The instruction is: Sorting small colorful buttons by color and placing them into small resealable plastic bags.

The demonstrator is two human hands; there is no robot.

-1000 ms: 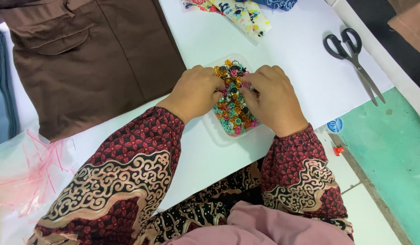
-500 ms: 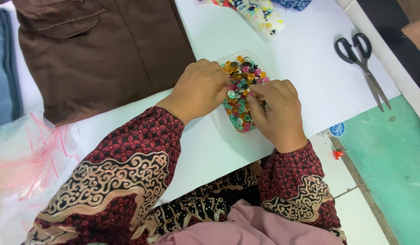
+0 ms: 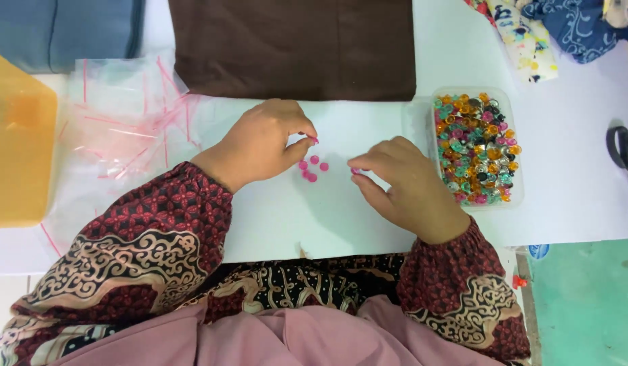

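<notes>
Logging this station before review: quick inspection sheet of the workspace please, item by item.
Surface: white table, teal floor at right.
Job's things: clear tray of mixed coloured beads; pink beads loose on the table.
Clutter: brown cloth, clear zip bags, scissors, patterned fabrics, orange container.
Grippers: left hand pinches a pink bead; right hand pinches another.
Cables: nothing seen.
Surroundings: blue cloth top left.
</notes>
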